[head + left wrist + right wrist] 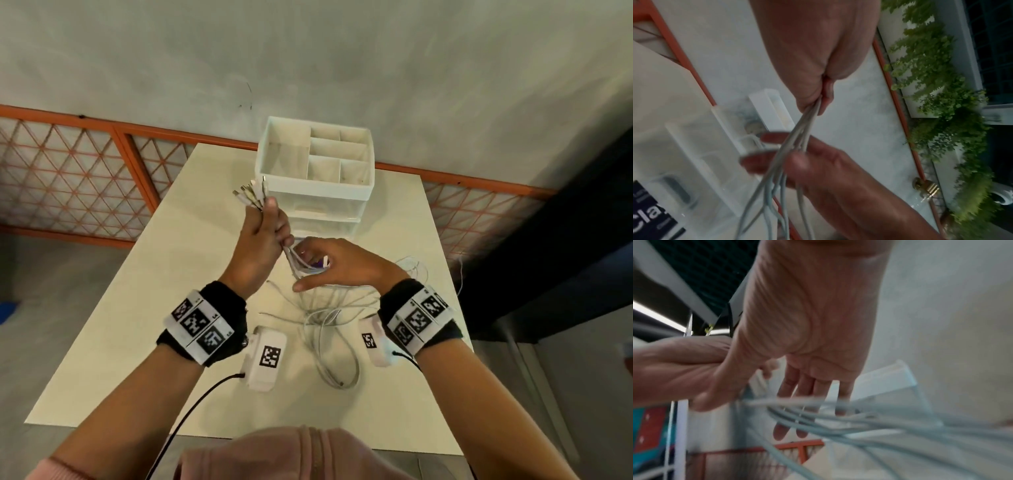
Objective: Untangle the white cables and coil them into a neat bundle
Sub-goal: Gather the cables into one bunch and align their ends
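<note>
Several white cables [329, 329] lie in loose, tangled loops on the cream table [137, 325] between my wrists. My left hand [265, 236] is raised and grips a bunch of them, with the plug ends [251, 193] fanning out above the fist. In the left wrist view the strands [797, 141] run down from that fist [818, 65] and pass between the thumb and fingers of my right hand [828, 175]. My right hand [329, 265] hovers just below and right of the left. Its fingers [807, 386] are straight and spread, and the blurred cables [859, 417] cross in front of them.
A white compartmented organizer box [315, 186] stands on the table right behind my hands. An orange lattice fence [68, 178] runs behind the table, and a dark structure [565, 240] stands at the right. Some cable ends trail toward the table's right edge [445, 274].
</note>
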Demonstrator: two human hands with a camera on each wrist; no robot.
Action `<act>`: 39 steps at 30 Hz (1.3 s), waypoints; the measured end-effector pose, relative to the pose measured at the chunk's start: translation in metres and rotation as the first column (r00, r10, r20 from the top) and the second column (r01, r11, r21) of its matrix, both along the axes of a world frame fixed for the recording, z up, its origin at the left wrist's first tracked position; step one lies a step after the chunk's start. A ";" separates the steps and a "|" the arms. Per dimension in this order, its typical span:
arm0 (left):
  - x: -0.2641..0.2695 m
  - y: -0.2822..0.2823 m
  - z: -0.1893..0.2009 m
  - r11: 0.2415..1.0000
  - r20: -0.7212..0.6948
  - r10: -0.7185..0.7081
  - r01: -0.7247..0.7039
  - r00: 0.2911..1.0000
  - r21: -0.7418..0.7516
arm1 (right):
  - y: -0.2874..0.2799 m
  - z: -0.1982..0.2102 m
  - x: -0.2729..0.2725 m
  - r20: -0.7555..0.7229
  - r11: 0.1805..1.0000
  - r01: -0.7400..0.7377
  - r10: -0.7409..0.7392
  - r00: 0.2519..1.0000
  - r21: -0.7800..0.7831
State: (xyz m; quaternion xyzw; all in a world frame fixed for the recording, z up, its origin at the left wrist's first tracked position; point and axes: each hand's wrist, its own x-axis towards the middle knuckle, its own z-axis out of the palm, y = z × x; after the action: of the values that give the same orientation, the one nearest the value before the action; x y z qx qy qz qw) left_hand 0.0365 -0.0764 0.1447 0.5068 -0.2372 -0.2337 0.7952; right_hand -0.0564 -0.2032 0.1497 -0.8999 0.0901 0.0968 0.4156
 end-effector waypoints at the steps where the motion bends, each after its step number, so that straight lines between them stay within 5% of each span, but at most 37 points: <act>1: -0.004 -0.003 0.002 1.000 0.011 0.004 -0.004 1.000 0.005 | 0.006 -0.002 0.004 0.020 0.999 -0.032 0.031 0.999 0.044; 4: 0.002 -0.003 0.003 0.999 -0.052 0.032 -0.033 0.998 -0.031 | 0.007 -0.003 0.005 0.041 0.992 -0.019 0.014 0.999 0.123; 6: 0.010 0.003 -0.003 0.998 -0.104 0.051 -0.054 0.993 -0.026 | 0.001 0.000 0.001 0.081 1.000 0.013 -0.012 0.997 -0.009; 11: 0.016 0.012 -0.036 0.935 -0.184 0.170 -0.099 0.968 0.340 | 0.002 0.018 -0.001 0.190 0.946 0.058 0.004 0.982 -0.320; 12: 0.016 0.014 -0.040 0.877 -0.127 0.166 -0.087 0.978 0.472 | 0.002 0.021 0.000 0.176 0.946 0.068 -0.012 0.984 -0.316; 14: 0.016 0.015 -0.040 0.774 0.201 0.008 -0.134 0.980 0.619 | 0.001 0.025 0.001 0.121 0.958 0.066 -0.033 0.992 -0.278; 16: 0.009 0.015 -0.028 0.806 0.403 -0.202 -0.082 0.893 0.587 | 0.001 0.028 0.002 0.060 0.973 0.056 -0.043 0.997 -0.223; 20: -0.004 0.012 -0.011 0.765 0.266 -0.455 0.221 0.850 0.605 | -0.004 0.033 0.004 0.028 0.990 0.030 -0.026 0.999 -0.138; 25: 0.012 0.022 -0.002 0.832 0.091 -0.360 0.276 0.928 0.480 | -0.035 0.028 -0.007 0.039 0.995 0.088 -0.086 0.996 -0.048; 34: 0.029 0.027 -0.001 0.934 0.048 -0.223 0.199 0.974 0.296 | -0.048 0.008 -0.011 0.121 0.953 0.294 -0.301 0.946 0.069; 39: 0.012 0.011 -0.007 0.939 0.132 -0.217 0.170 0.967 0.298 | -0.021 0.011 0.004 0.169 0.881 0.368 -0.428 0.888 0.299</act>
State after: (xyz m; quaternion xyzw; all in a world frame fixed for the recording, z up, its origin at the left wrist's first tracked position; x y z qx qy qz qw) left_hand 0.0483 -0.0659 0.1381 0.6073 -0.3142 -0.3005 0.6650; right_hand -0.0526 -0.2241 0.1603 -0.8048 0.2121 -0.0853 0.5478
